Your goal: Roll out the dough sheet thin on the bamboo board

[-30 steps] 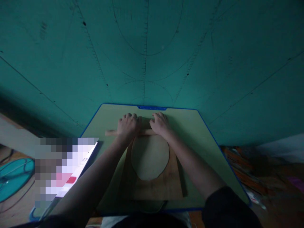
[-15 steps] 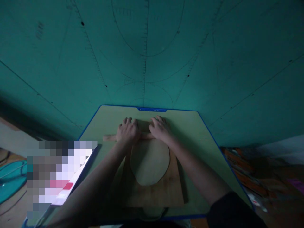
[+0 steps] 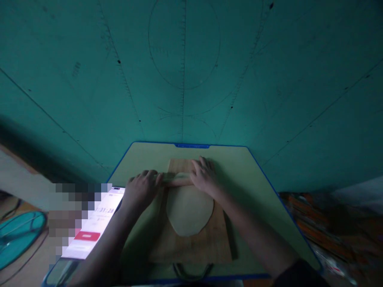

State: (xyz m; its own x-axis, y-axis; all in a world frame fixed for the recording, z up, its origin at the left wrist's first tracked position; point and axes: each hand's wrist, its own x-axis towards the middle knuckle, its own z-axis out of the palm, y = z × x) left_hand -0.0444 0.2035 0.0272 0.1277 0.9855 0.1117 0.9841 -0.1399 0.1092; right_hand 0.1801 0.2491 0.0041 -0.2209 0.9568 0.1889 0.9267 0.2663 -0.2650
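Note:
A flat oval of pale dough [image 3: 189, 210] lies on a wooden board [image 3: 194, 247]. The board sits on a green mat with a blue rim [image 3: 257, 187]. A wooden rolling pin [image 3: 178, 181] rests across the far edge of the dough. My left hand [image 3: 140, 192] is curled over the pin's left end, out beyond the board's left side. My right hand [image 3: 205, 175] presses on the pin's right part, fingers pointing away from me over the board.
A lit phone screen [image 3: 94, 229] showing a timer and a red button lies at the mat's left edge, partly pixelated. A teal wall with drawn arcs and ruled lines rises right behind the mat. A teal round object [image 3: 18, 235] sits at far left, clutter at right.
My left hand has slid left along the pin to its end. The pin has come slightly nearer over the dough. The view has tilted down a little.

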